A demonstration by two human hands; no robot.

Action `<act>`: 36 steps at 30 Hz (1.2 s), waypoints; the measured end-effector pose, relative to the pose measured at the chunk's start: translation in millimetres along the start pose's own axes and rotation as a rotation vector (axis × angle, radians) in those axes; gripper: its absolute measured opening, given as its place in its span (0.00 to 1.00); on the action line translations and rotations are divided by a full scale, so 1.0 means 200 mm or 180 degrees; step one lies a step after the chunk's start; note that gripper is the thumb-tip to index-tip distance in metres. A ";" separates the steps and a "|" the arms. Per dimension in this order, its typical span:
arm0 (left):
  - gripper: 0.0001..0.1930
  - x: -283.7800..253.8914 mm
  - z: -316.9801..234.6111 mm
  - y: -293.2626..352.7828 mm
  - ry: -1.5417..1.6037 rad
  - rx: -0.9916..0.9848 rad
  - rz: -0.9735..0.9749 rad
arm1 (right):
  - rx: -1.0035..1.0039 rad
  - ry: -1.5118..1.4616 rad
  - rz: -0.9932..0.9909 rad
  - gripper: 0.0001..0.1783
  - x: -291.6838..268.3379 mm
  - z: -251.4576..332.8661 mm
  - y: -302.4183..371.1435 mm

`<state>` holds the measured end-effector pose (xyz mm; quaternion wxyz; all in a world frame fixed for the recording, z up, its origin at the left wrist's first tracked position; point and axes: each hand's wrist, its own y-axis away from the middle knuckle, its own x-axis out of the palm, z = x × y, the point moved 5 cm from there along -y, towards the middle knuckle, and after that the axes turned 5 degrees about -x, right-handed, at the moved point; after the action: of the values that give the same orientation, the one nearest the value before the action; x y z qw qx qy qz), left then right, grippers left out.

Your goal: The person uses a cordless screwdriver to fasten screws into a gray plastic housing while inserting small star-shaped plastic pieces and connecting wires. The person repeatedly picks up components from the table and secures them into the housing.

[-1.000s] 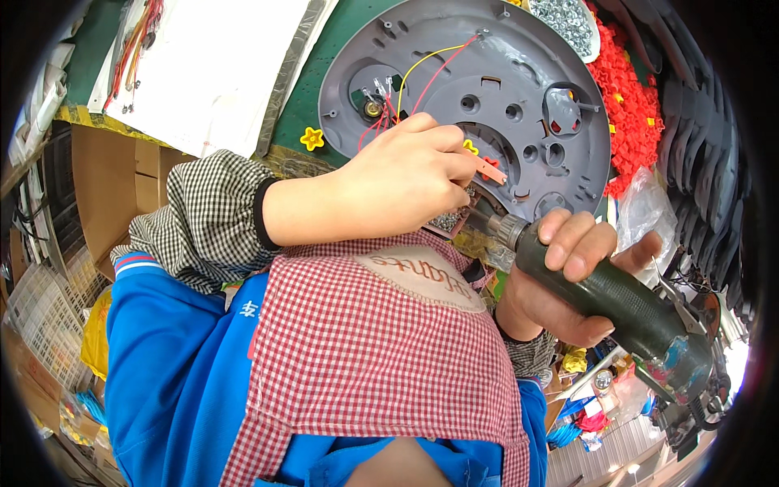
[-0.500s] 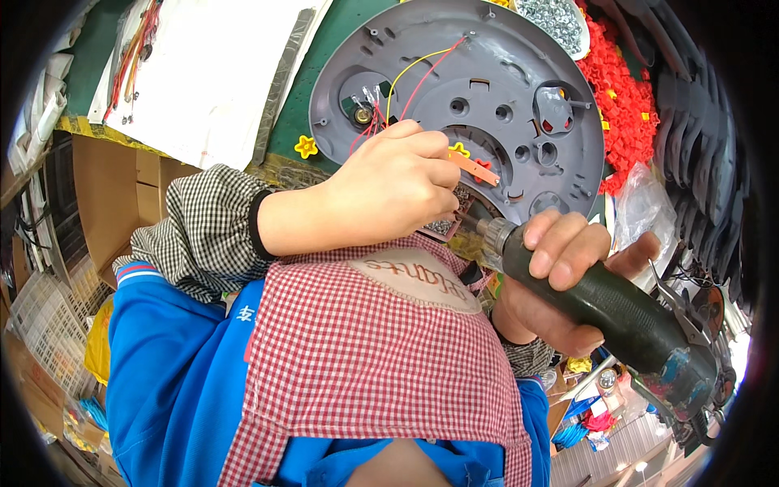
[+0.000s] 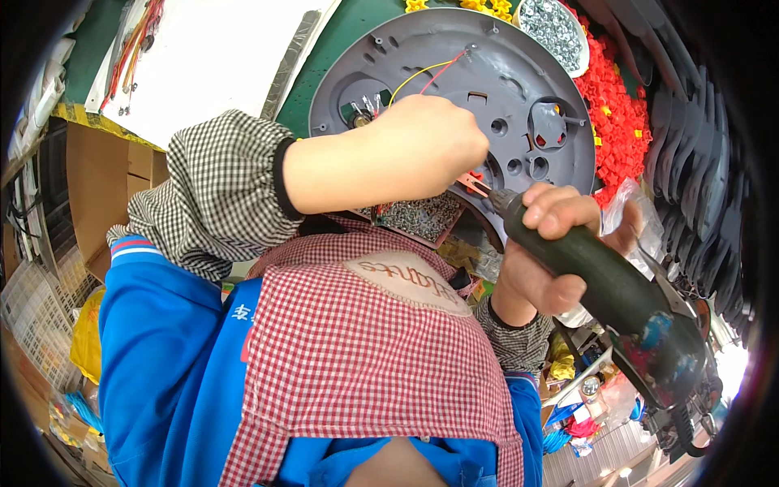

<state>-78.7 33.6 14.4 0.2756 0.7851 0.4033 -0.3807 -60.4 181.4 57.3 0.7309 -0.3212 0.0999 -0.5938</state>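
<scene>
My right hand [image 3: 560,219] is wrapped round a dark power screwdriver [image 3: 617,300] that tilts up to the left. The screwdriver's tip reaches an orange strip [image 3: 473,184] on the round grey plastic housing [image 3: 519,89]. My left hand [image 3: 434,146] is closed just above the housing, beside the strip; its fingertips are hidden, so what they pinch does not show. Red and yellow wires [image 3: 430,75] run across the housing and pass behind the left hand. Between my apron and the housing, a box of small screws [image 3: 418,217] sits below the left hand.
A bowl of silver screws [image 3: 556,32] stands at the far right, by a heap of red plastic pieces [image 3: 613,122]. Yellow star pieces [image 3: 487,6] lie at the far edge. Stacked grey parts [image 3: 690,162] line the right. A white sheet [image 3: 211,57] and loose wires [image 3: 134,49] are at left.
My left hand has moved away from me and to the right, uncovering the screw box. The screwdriver's tip has risen from near that box to the orange strip. The housing has shifted slightly.
</scene>
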 end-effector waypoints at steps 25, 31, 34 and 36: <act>0.06 0.01 0.06 0.15 0.0724 0.0372 -0.0648 | 0.0768 0.0063 0.0214 0.43 0.06 -0.03 0.22; 0.09 0.06 -0.06 0.26 0.0451 0.0755 -0.0993 | 0.0364 -0.0527 -0.0010 0.47 0.05 0.06 0.10; 0.11 0.07 -0.06 0.27 0.0328 0.0740 -0.1026 | 0.0291 -0.0421 -0.0091 0.48 0.02 0.07 0.10; 0.11 0.06 -0.06 0.28 0.0508 0.0779 -0.1114 | 0.0179 -0.0511 -0.0143 0.51 0.02 0.08 0.09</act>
<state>-21.5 18.1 17.8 0.0753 0.7584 0.5048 -0.4055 -35.7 185.5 60.4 0.7318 -0.3493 0.0170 -0.5849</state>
